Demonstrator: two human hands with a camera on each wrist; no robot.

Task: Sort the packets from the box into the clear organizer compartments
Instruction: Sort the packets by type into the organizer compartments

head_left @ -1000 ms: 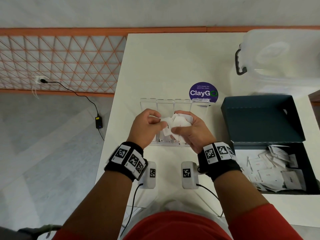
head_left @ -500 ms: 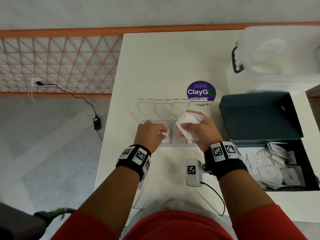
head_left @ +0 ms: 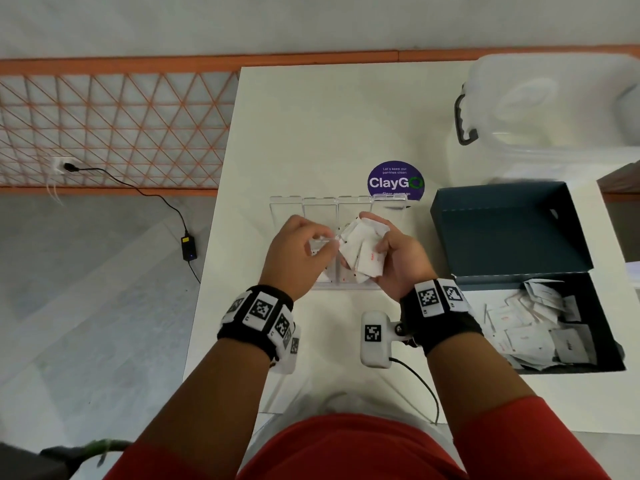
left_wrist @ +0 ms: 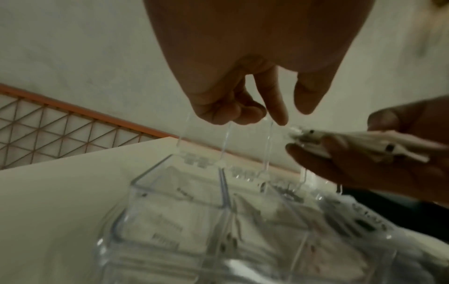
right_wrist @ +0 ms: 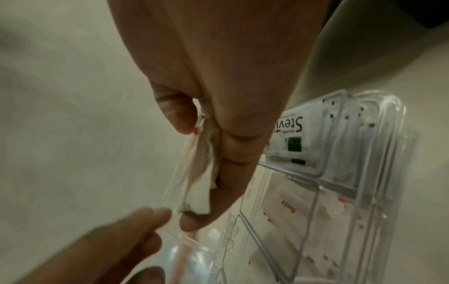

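so the right hand (head_left: 394,258) has a fanned bunch of white packets (head_left: 362,252) clamped between thumb and curled fingers (right_wrist: 233,149), held just above the clear organizer (head_left: 388,202) on the desk (head_left: 311,126). the bunch's loose edges point toward the left hand (head_left: 294,251), which sits right beside it. in the left wrist view the left thumb and forefinger are slightly apart with their tips right at the packet edges, other fingers curled in; can't tell if it's already got one pinched.

that's the bit that matters imo: the packet edge lies just to the right of the left fingertips (left_wrist: 279,115), long side running across toward the right hand, so the left hand is the one placed to peel one off and drop it straight down into a compartment. compartments below already have packets lying flat, some marked salt, one stevia-looking.

the dark box (head_left: 540,323) with the remaining packets is off to the right, well apart. nothing blocks the drop except the upright open lid at the organizer's far edge.
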